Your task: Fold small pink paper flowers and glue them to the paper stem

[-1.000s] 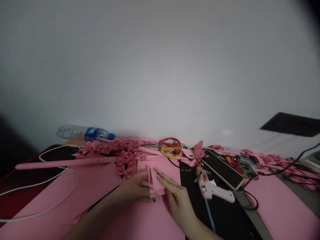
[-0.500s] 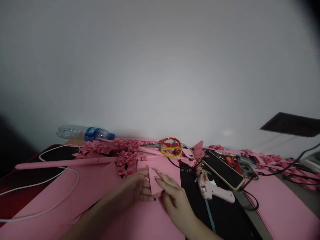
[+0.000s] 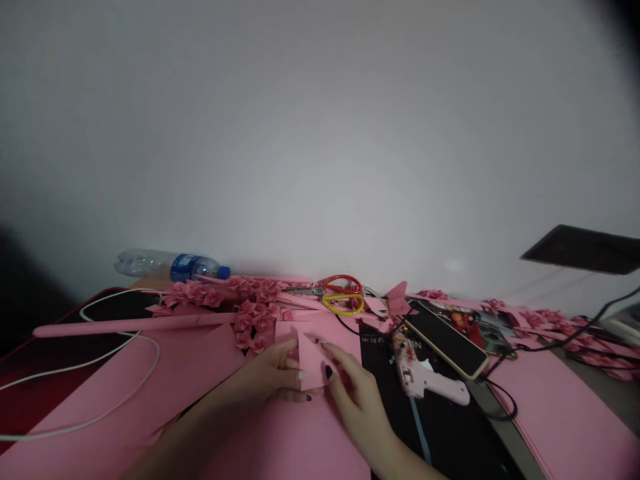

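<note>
A small folded piece of pink paper [image 3: 310,363] is pinched between both my hands low in the middle of the view. My left hand [image 3: 267,377] grips its left edge with thumb and fingers closed. From the right, my right hand [image 3: 353,393] presses thumb and fingertips on its right edge. The piece sits just above large pink paper sheets [image 3: 185,367] spread on the table. A cluster of folded pink paper flowers [image 3: 250,310] lies just beyond my left hand.
A pink glue gun [image 3: 425,380] and a black phone [image 3: 447,340] lie right of my hands on a black mat. Scissors with red and yellow handles [image 3: 340,297], a plastic bottle [image 3: 170,265], a long pink paper roll [image 3: 130,325] and a white cable [image 3: 100,357] lie behind and left.
The upright flaps of the paper piece have been folded down into a flatter pointed shape. My right fingers shifted from its top to its right edge. Both hands stayed in place.
</note>
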Demonstrator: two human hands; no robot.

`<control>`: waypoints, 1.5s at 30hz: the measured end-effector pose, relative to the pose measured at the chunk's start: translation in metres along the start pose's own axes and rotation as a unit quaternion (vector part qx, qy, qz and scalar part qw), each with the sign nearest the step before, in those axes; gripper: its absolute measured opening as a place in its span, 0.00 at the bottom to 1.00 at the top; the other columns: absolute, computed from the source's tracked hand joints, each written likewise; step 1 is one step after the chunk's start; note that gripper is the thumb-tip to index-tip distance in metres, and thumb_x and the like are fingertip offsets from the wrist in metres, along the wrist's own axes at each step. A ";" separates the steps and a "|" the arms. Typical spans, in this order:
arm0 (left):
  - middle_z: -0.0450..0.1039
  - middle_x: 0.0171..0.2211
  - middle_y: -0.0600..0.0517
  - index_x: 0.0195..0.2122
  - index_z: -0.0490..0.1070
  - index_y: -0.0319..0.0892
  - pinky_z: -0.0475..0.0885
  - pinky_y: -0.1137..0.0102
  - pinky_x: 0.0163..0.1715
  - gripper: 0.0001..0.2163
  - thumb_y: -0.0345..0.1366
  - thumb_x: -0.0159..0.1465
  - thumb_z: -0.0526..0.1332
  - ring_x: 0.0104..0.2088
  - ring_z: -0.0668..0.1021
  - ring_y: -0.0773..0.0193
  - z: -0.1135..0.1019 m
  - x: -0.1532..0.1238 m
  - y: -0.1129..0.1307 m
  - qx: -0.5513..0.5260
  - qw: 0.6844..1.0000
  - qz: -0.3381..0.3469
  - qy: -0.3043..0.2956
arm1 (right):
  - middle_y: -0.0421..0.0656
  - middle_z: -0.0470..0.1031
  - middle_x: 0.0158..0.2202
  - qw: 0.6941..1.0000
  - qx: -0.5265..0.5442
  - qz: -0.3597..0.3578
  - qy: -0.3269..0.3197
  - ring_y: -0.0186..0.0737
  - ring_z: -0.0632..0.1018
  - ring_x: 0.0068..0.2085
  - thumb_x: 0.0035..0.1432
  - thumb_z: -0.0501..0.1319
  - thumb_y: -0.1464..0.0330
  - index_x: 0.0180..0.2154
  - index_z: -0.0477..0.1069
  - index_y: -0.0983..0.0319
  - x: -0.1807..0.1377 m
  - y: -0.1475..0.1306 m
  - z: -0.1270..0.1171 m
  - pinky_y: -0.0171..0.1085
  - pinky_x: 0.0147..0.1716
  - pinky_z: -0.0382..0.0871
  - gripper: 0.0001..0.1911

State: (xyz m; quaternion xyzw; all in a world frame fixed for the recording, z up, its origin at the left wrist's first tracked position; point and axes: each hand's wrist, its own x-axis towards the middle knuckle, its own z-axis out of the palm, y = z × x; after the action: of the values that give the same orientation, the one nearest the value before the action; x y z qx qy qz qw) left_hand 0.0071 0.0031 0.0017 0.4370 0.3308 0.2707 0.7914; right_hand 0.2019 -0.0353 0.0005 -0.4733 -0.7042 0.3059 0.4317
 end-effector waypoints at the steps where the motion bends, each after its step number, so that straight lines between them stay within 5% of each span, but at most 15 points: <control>1: 0.82 0.41 0.51 0.54 0.70 0.48 0.75 0.68 0.41 0.24 0.36 0.56 0.70 0.42 0.82 0.58 0.000 0.000 0.000 0.005 1.000 -0.001 -0.003 | 0.51 0.78 0.51 1.000 0.010 0.022 0.018 0.45 0.79 0.50 0.60 0.54 0.74 0.54 0.72 0.62 0.000 0.002 0.001 0.42 0.50 0.72 0.21; 4: 0.82 0.38 0.52 0.52 0.71 0.48 0.75 0.68 0.40 0.22 0.38 0.56 0.70 0.40 0.82 0.59 0.001 -0.001 0.002 0.017 1.000 -0.003 -0.015 | 0.44 0.76 0.33 0.998 0.010 0.064 0.021 0.40 0.76 0.32 0.61 0.55 0.70 0.40 0.73 0.63 0.000 0.006 0.002 0.34 0.32 0.70 0.09; 7: 0.82 0.36 0.52 0.51 0.71 0.46 0.75 0.69 0.38 0.23 0.40 0.54 0.72 0.37 0.82 0.61 0.002 -0.001 0.003 0.018 0.999 -0.007 -0.034 | 0.36 0.64 0.24 0.997 0.000 0.080 -0.011 0.36 0.67 0.25 0.62 0.54 0.66 0.29 0.65 0.61 0.000 0.008 0.003 0.32 0.25 0.61 0.09; 20: 0.81 0.35 0.50 0.43 0.72 0.41 0.74 0.69 0.33 0.19 0.39 0.52 0.71 0.33 0.81 0.60 -0.004 0.011 -0.015 0.077 0.997 0.001 -0.028 | 0.35 0.61 0.24 0.995 0.002 0.097 -0.037 0.34 0.62 0.25 0.57 0.55 0.68 0.28 0.63 0.60 -0.001 0.002 0.003 0.32 0.25 0.53 0.06; 27: 0.80 0.32 0.52 0.42 0.70 0.42 0.74 0.70 0.31 0.21 0.40 0.49 0.73 0.31 0.81 0.62 -0.004 0.009 -0.013 0.066 0.998 0.005 -0.019 | 0.32 0.56 0.18 0.987 0.055 0.140 -0.049 0.33 0.58 0.20 0.64 0.52 0.59 0.27 0.62 0.60 -0.003 0.007 0.005 0.32 0.21 0.51 0.15; 45: 0.80 0.30 0.50 0.42 0.74 0.40 0.73 0.73 0.29 0.24 0.48 0.49 0.73 0.30 0.80 0.63 -0.004 0.008 -0.008 0.097 0.995 -0.002 -0.013 | 0.32 0.57 0.15 0.982 0.100 0.158 -0.003 0.31 0.59 0.18 0.61 0.56 0.56 0.21 0.56 0.57 -0.001 0.002 0.005 0.31 0.19 0.52 0.20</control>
State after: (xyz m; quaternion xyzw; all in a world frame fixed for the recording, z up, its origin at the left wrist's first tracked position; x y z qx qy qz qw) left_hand 0.0096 0.0073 -0.0090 0.5142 0.3462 0.2301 0.7502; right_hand 0.1985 -0.0355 -0.0034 -0.5325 -0.5875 0.4405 0.4209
